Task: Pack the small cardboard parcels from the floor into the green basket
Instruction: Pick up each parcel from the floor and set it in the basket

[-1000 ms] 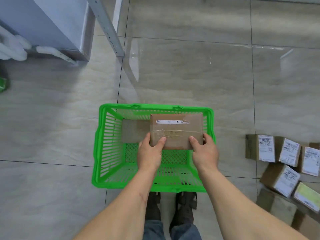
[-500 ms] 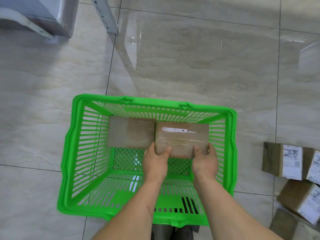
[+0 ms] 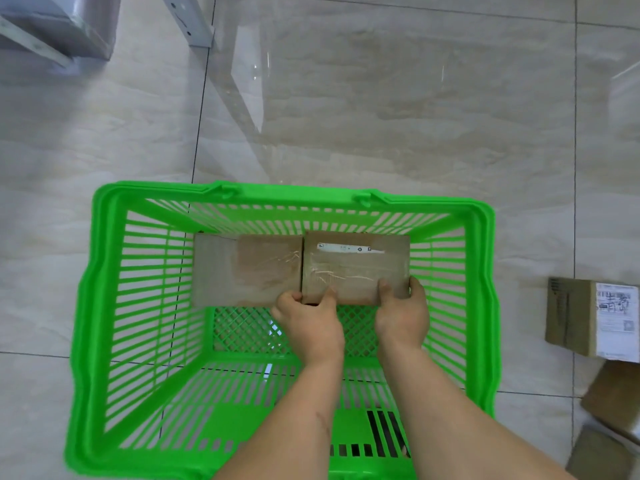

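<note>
While deep inside green basket (image 3: pixel 104 306), left hand (image 3: pixel 311 323) and right hand (image 3: pixel 401 317) clamped on taped parcel (image 3: pixel 356 271), pressed against far wall, touching second parcel (image 3: pixel 246 271). Labelled parcels (image 3: pixel 592 317) on floor (image 3: pixel 346 116) right.

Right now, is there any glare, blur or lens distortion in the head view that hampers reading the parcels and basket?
Head view: a bright reflection streaks the glossy floor beyond the basket; wide-angle distortion bows the basket's rim; tape on the held parcel glints, its label unreadable; both hands are sharp; the parcels at the right edge are cropped.
</note>
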